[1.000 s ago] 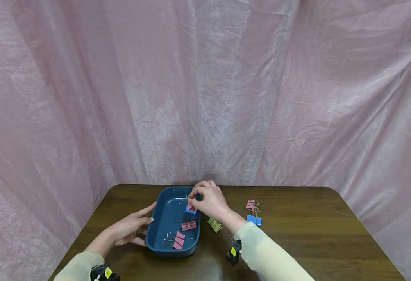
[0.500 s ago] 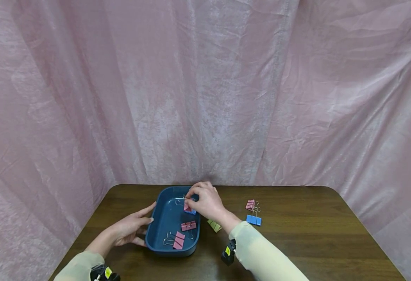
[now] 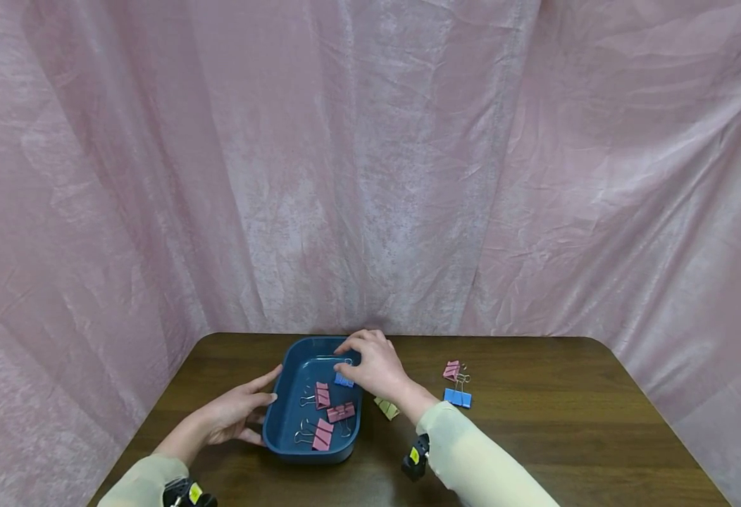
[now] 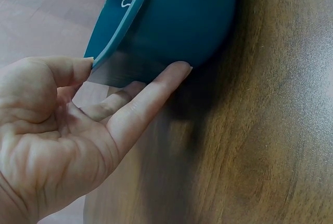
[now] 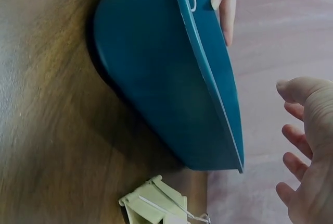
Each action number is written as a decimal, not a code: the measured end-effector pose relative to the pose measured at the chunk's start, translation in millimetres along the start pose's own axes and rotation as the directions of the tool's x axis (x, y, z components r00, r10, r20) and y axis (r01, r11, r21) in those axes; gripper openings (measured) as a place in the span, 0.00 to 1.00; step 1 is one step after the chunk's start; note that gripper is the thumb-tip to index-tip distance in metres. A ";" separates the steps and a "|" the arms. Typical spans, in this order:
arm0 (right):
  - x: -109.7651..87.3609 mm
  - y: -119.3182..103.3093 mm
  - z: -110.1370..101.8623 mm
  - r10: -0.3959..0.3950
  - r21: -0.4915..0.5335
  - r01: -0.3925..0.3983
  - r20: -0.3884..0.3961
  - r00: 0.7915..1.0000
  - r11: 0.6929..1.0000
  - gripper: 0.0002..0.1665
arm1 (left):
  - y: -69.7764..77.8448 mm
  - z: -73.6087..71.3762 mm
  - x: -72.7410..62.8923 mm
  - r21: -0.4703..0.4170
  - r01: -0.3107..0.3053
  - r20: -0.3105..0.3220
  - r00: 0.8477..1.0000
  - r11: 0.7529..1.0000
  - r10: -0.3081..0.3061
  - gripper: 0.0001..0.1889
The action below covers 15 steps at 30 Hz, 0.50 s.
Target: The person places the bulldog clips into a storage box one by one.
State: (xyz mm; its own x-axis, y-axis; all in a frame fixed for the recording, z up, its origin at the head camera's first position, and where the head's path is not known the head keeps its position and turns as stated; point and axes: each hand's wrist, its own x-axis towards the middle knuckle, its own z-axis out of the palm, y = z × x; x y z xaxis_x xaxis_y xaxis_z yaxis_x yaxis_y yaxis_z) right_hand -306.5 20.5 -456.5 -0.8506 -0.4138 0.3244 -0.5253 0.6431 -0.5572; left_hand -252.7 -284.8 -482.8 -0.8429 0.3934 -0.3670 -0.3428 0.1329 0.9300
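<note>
Right hand (image 3: pixel 375 362) hangs over the blue tray (image 3: pixel 299 394) at its far right, thumb and fingers apart, holding nothing; left hand (image 3: pixel 232 412) touches the outer wall, fingers fairly straight, not wrapped round. Three pink clips (image 3: pixel 322 396) and the inner blue clip (image 3: pixel 344 381) lie inside. A bump could slide the tray, as only one side looks braced. The green clip (image 3: pixel 387 408) (partly hidden by the right arm) could get swept; the outer blue clip (image 3: pixel 457 398) and outer pink clip (image 3: pixel 451 370) might snag, lying so close.
</note>
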 end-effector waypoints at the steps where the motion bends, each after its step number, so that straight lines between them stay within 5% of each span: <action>1: -0.5 1.3 -1.5 0.002 0.004 -0.002 -0.003 1.000 1.000 0.15 | 0.1 0.1 -0.3 0.001 0.000 0.000 1.000 1.000 0.000 0.37; 15: -6.4 10.3 -20.9 -0.013 0.058 0.016 -0.048 0.999 0.998 0.14 | -0.6 -0.2 1.4 0.006 0.009 -0.022 1.000 1.000 -0.009 0.36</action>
State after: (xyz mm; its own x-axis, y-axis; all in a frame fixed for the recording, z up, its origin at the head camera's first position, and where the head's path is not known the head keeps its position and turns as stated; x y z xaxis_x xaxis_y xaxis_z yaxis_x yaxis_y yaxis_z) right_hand -306.9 43.3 -448.4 -0.8439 -0.3909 0.3675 -0.5363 0.5980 -0.5956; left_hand -253.7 -284.5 -483.9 -0.8486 0.3724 -0.3758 -0.3480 0.1421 0.9267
